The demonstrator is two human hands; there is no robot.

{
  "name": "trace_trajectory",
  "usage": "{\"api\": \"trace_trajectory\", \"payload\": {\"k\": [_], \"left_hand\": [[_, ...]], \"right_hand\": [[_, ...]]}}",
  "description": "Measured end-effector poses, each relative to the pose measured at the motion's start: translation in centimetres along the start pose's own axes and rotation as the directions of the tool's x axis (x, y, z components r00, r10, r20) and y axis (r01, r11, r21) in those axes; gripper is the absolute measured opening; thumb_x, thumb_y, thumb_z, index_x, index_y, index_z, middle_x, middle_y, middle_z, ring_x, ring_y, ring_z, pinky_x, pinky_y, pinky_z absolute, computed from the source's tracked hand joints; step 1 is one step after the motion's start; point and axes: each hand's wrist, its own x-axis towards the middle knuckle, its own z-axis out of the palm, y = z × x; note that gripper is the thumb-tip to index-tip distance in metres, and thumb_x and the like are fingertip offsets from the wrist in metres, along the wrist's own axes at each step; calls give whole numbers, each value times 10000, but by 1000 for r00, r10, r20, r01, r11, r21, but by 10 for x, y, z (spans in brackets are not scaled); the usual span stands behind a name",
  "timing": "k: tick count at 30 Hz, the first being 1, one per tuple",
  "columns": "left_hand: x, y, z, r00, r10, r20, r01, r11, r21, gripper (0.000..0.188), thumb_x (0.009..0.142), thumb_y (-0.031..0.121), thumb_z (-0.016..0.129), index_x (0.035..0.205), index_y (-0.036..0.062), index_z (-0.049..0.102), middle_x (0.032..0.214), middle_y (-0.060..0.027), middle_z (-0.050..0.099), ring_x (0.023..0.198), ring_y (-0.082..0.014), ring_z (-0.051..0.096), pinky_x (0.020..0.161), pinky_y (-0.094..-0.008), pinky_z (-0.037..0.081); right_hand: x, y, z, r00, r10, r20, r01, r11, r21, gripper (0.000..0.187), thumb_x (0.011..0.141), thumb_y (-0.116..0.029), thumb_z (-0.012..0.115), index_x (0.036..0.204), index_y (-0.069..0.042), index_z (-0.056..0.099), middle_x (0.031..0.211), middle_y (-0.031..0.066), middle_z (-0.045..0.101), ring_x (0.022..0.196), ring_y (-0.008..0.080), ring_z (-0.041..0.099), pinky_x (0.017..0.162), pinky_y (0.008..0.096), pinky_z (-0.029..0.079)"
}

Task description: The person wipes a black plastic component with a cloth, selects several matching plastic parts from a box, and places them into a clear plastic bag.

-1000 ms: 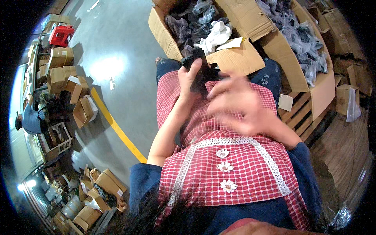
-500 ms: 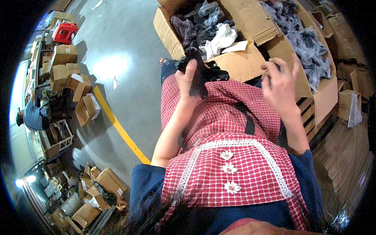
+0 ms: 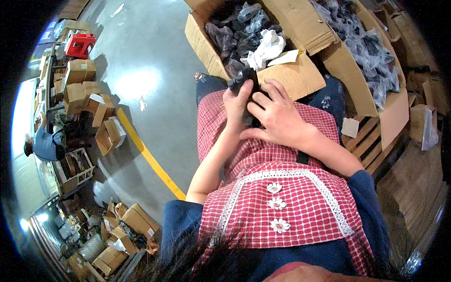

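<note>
A slim black component, blocky at its far end, stands gripped in the left hand, the thumb laid across it, while the fingers of the right hand cover much of its middle (its full outline is hidden). A small dark nub juts left near the top; more black shows lower, between the hands.

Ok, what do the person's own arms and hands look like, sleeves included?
The left hand and right hand are bare, without gloves; I see no watch or bracelet. Dark blue sleeves end near the elbows, leaving the forearms uncovered.
</note>
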Motion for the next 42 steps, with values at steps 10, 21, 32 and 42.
{"api": "trace_trajectory", "payload": {"k": [10,21,32,42], "left_hand": [[14,-6,7,994,90,-58,-83,989,120,243,889,214,771,971,-3,696,879,-19,694,743,-80,612,662,-248,502],[1,9,13,906,-258,335,330,927,-177,429,1035,424,492,1288,79,521,1082,-42,646,985,-162,643,892,-329,510],[-26,22,39,818,-299,492,384,920,-79,590,1036,467,456,1481,82,414,1433,-77,512,1262,-222,522,1034,-402,414],[-3,23,37,816,-400,417,127,828,546,479,1017,302,571,1351,-38,527,1180,-115,659,1050,-176,618,901,-311,500]], "right_hand": [[12,21,-8,972,203,-116,-162,942,296,319,844,-278,743,1016,-23,658,978,147,651,951,346,616,823,414,488],[-16,44,20,884,439,159,-452,719,527,615,734,114,584,1300,-57,415,1127,169,618,1083,301,628,926,395,497],[-19,73,17,769,622,150,-554,530,642,954,642,-295,909,1369,-82,329,1119,206,630,1011,328,660,896,416,520],[-73,103,-15,704,652,283,-208,-192,959,806,619,-47,640,1401,-27,443,1149,107,606,988,213,630,899,304,519]]}}
